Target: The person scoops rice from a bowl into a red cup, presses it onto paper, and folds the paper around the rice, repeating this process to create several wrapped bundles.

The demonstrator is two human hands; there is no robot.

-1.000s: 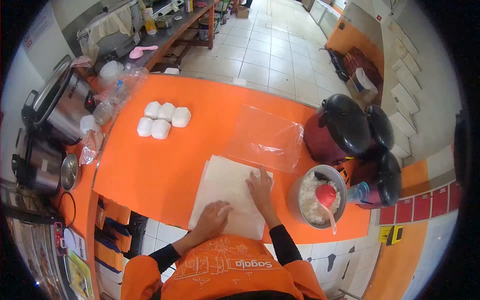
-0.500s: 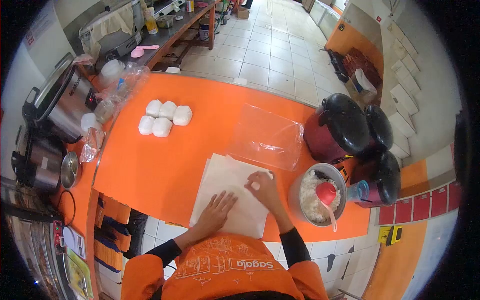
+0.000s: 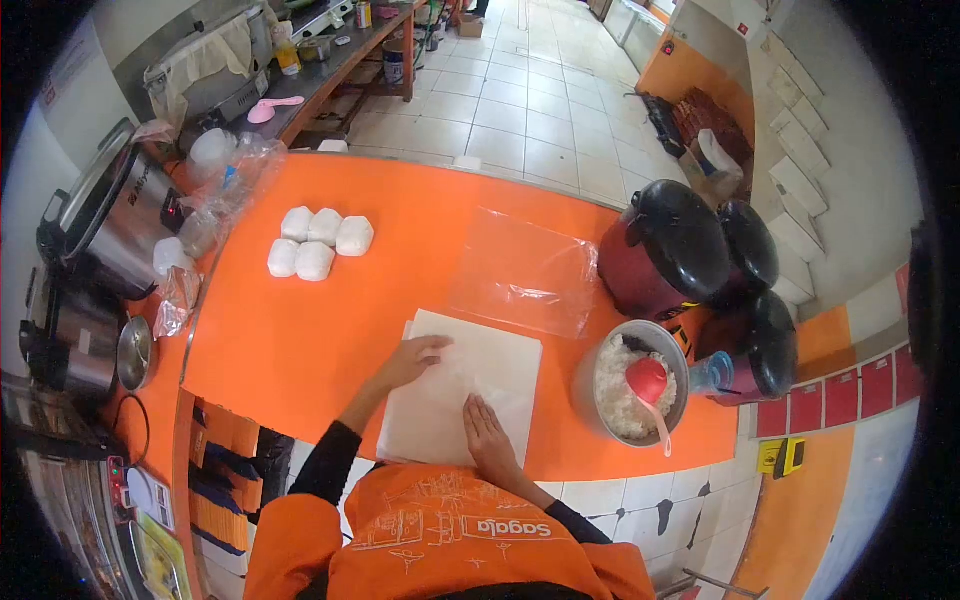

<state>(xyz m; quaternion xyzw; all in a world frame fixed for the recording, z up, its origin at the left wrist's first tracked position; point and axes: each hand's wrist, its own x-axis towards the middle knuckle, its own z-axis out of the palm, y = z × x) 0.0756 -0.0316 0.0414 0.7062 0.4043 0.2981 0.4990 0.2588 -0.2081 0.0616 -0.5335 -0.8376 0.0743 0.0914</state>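
Paper [image 3: 510, 375], a pale stack of large sheets lying flat and slightly askew, rests on the orange table [image 3: 260, 350] directly in front of you, close to your edge. Your left hand [image 3: 412, 362] is open over the upper left part of the stack, its fingers loosely bent and pointing to the right. Your right hand [image 3: 488, 438] is also open, lying low on the sheets with its fingers straight, held together and pointing away from you. Just beyond the stack, slightly to the right, a clear plastic sheet [image 3: 525, 275] lies flat on the table. To the right of the paper, near it but apart, stands a metal pot [image 3: 588, 395] of white rice [image 3: 618, 400]; a red scoop [image 3: 647, 378] sits on the rice, its pale handle reaching over the rim towards you. Behind the pot and to its right are three dark red cookers [image 3: 640, 265] with black lids, and a clear bluish cup [image 3: 711, 373] is beside the pot. Farther off to your left, five white rounded blocks [image 3: 322, 236] form a tight cluster in two rows.
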